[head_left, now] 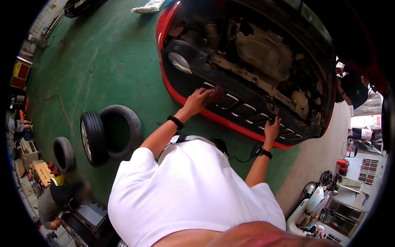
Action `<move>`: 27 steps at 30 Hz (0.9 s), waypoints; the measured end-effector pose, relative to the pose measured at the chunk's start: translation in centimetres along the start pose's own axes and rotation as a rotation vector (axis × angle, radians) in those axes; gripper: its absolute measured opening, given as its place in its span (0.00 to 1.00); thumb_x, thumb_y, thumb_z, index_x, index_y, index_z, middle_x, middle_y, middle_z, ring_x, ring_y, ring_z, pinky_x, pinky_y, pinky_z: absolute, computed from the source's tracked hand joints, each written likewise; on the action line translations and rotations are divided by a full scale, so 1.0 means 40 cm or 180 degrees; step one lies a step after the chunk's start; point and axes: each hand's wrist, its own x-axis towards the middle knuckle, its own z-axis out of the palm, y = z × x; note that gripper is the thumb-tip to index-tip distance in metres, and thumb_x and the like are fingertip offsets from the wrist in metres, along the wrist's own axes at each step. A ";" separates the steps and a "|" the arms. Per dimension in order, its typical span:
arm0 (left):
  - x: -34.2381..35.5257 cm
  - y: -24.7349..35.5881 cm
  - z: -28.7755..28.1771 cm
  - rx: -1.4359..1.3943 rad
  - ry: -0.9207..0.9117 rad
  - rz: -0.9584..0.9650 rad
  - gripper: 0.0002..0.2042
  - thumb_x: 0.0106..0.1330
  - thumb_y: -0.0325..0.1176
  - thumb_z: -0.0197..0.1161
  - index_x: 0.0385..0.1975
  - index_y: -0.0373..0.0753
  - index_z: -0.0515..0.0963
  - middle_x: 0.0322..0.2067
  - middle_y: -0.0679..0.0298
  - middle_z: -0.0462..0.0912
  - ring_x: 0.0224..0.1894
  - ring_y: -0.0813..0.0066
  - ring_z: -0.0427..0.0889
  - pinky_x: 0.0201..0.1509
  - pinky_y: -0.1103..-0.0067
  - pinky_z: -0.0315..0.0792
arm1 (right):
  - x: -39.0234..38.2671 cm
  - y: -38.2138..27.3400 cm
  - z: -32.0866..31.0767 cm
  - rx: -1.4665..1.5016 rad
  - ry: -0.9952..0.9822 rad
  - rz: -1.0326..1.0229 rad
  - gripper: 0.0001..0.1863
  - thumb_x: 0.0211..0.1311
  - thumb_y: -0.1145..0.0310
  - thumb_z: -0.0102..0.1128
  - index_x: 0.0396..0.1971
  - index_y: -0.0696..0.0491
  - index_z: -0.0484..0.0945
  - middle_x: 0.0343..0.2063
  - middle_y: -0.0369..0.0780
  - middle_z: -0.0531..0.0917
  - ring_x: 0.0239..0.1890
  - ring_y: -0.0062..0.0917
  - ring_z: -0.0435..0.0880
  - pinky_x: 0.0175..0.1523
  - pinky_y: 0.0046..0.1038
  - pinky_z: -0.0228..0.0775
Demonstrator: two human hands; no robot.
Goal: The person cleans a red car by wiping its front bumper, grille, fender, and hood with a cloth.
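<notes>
A red car [181, 99] is raised, its underside facing me. Along its front lower edge runs a black plastic panel [235, 98] with a row of slots trimmed in bright metal. My left hand [196, 101] reaches to this panel with fingers stretched out, near the slot at the left end. A dark reddish blur [215, 94] lies beside its fingertips; I cannot make out what it is. Further right, my right hand [271, 130] is at the panel, thumb and fingers apart. Both wrists wear black bands, and a cable hangs near the right one.
On the green floor [90, 66] at left stand a wheel with a tyre [94, 138] and loose tyres [121, 127]. A person [55, 206] bends at lower left. Another person in black [354, 88] is beyond the car's right side. A white scooter-like vehicle [304, 210] stands lower right.
</notes>
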 end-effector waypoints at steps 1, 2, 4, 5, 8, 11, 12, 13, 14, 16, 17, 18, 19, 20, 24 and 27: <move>-0.022 -0.032 -0.026 -0.0021 -0.0012 0.0003 0.26 0.60 0.23 0.65 0.60 0.44 0.75 0.57 0.53 0.77 0.58 0.45 0.76 0.58 0.63 0.76 | 0.014 0.009 0.027 -0.0065 0.0096 0.0078 0.34 0.68 0.59 0.60 0.72 0.47 0.65 0.76 0.47 0.57 0.75 0.44 0.59 0.71 0.45 0.64; -0.037 -0.063 -0.049 -0.0344 -0.0060 -0.0186 0.25 0.60 0.23 0.64 0.60 0.43 0.74 0.55 0.51 0.77 0.56 0.43 0.77 0.56 0.61 0.76 | 0.034 0.047 0.068 -0.0036 0.0153 0.0042 0.34 0.68 0.57 0.61 0.73 0.45 0.65 0.76 0.49 0.56 0.75 0.45 0.59 0.72 0.45 0.63; -0.047 -0.119 -0.097 -0.0663 -0.0121 -0.0406 0.24 0.61 0.23 0.63 0.59 0.42 0.74 0.53 0.49 0.78 0.54 0.41 0.77 0.55 0.60 0.77 | 0.029 0.000 0.097 -0.0048 0.0149 0.0029 0.34 0.68 0.57 0.61 0.73 0.46 0.65 0.76 0.50 0.56 0.75 0.45 0.59 0.73 0.46 0.62; -0.031 -0.147 -0.131 -0.0687 0.0456 -0.0458 0.24 0.61 0.23 0.63 0.59 0.40 0.73 0.52 0.48 0.78 0.52 0.40 0.78 0.55 0.59 0.76 | 0.019 -0.029 0.115 -0.0040 0.0153 0.0024 0.35 0.68 0.57 0.62 0.73 0.46 0.65 0.76 0.50 0.56 0.75 0.45 0.59 0.73 0.46 0.61; 0.074 -0.193 -0.247 -0.0352 0.1487 -0.0377 0.25 0.60 0.22 0.63 0.60 0.37 0.72 0.53 0.45 0.78 0.55 0.39 0.76 0.57 0.59 0.75 | -0.029 -0.143 0.112 -0.0069 -0.0132 -0.0085 0.35 0.66 0.58 0.62 0.73 0.46 0.65 0.76 0.50 0.56 0.76 0.47 0.58 0.74 0.46 0.60; 0.222 -0.185 -0.326 0.0064 0.1863 -0.0120 0.25 0.60 0.25 0.64 0.60 0.38 0.72 0.56 0.46 0.77 0.59 0.41 0.74 0.61 0.58 0.72 | -0.063 -0.218 0.155 -0.0012 -0.0303 -0.0288 0.36 0.65 0.59 0.62 0.73 0.45 0.64 0.76 0.50 0.55 0.75 0.49 0.59 0.74 0.48 0.60; 0.257 -0.208 -0.328 0.0418 0.1748 -0.0008 0.25 0.60 0.27 0.64 0.60 0.39 0.73 0.57 0.47 0.76 0.60 0.42 0.74 0.63 0.58 0.71 | -0.079 -0.255 0.167 -0.0340 -0.0174 -0.0278 0.36 0.66 0.60 0.61 0.73 0.46 0.65 0.76 0.51 0.55 0.75 0.49 0.59 0.73 0.47 0.60; 0.276 -0.229 -0.329 0.0771 0.1631 0.0110 0.25 0.60 0.28 0.65 0.60 0.40 0.73 0.58 0.48 0.76 0.62 0.42 0.73 0.65 0.57 0.69 | -0.091 -0.290 0.177 -0.0669 -0.0046 -0.0267 0.35 0.66 0.61 0.61 0.73 0.46 0.65 0.76 0.51 0.55 0.75 0.50 0.59 0.73 0.46 0.61; 0.282 -0.230 -0.317 0.0899 0.1335 0.0225 0.25 0.60 0.32 0.66 0.60 0.43 0.74 0.60 0.48 0.75 0.62 0.42 0.73 0.66 0.56 0.68 | -0.096 -0.294 0.179 -0.0841 0.0005 -0.0187 0.34 0.66 0.62 0.60 0.72 0.47 0.67 0.76 0.51 0.55 0.73 0.50 0.62 0.72 0.45 0.64; 0.281 -0.230 -0.296 0.0891 0.1201 0.0357 0.25 0.60 0.32 0.66 0.60 0.43 0.74 0.60 0.48 0.75 0.62 0.41 0.73 0.65 0.56 0.69 | -0.080 -0.279 0.196 -0.0694 0.0140 -0.0191 0.33 0.66 0.63 0.60 0.72 0.47 0.67 0.76 0.51 0.55 0.72 0.51 0.64 0.69 0.44 0.67; 0.273 -0.218 -0.291 0.0926 0.1112 0.0443 0.24 0.60 0.32 0.66 0.59 0.44 0.75 0.61 0.48 0.75 0.62 0.41 0.73 0.65 0.57 0.70 | -0.077 -0.270 0.206 -0.0539 0.0250 -0.0266 0.33 0.67 0.63 0.60 0.72 0.47 0.67 0.76 0.51 0.55 0.71 0.51 0.66 0.67 0.44 0.70; 0.262 -0.211 -0.289 0.0856 0.1010 0.0569 0.23 0.58 0.32 0.68 0.56 0.44 0.77 0.60 0.49 0.76 0.62 0.43 0.74 0.62 0.58 0.73 | -0.084 -0.300 0.193 -0.0428 0.0076 -0.0025 0.32 0.68 0.65 0.58 0.72 0.46 0.67 0.76 0.51 0.54 0.68 0.50 0.70 0.59 0.43 0.77; 0.251 -0.203 -0.290 0.0854 0.0976 0.0614 0.23 0.58 0.32 0.68 0.56 0.44 0.77 0.60 0.49 0.76 0.62 0.43 0.74 0.62 0.58 0.73 | -0.090 -0.326 0.167 -0.0406 0.0094 0.0024 0.32 0.68 0.65 0.58 0.72 0.46 0.67 0.76 0.51 0.54 0.68 0.50 0.70 0.59 0.43 0.77; 0.243 -0.193 -0.301 0.0723 0.0647 0.0618 0.23 0.57 0.32 0.69 0.55 0.44 0.77 0.59 0.51 0.77 0.62 0.45 0.74 0.61 0.59 0.74 | -0.097 -0.358 0.143 -0.0321 -0.0108 0.0315 0.32 0.68 0.66 0.58 0.73 0.46 0.67 0.76 0.50 0.54 0.66 0.49 0.73 0.55 0.42 0.78; 0.282 -0.241 -0.366 0.0440 0.0232 0.0778 0.22 0.57 0.28 0.68 0.54 0.45 0.77 0.56 0.56 0.79 0.59 0.52 0.77 0.58 0.64 0.77 | -0.072 -0.288 0.197 -0.0294 -0.0003 0.0467 0.31 0.70 0.68 0.55 0.73 0.45 0.66 0.77 0.47 0.53 0.63 0.45 0.77 0.50 0.42 0.78; 0.315 -0.267 -0.439 0.0515 0.0100 0.0877 0.21 0.56 0.26 0.66 0.52 0.45 0.79 0.54 0.58 0.80 0.57 0.53 0.78 0.57 0.64 0.77 | -0.070 -0.284 0.219 -0.0303 0.0118 0.0662 0.31 0.70 0.67 0.56 0.72 0.48 0.67 0.77 0.48 0.54 0.69 0.46 0.69 0.57 0.44 0.77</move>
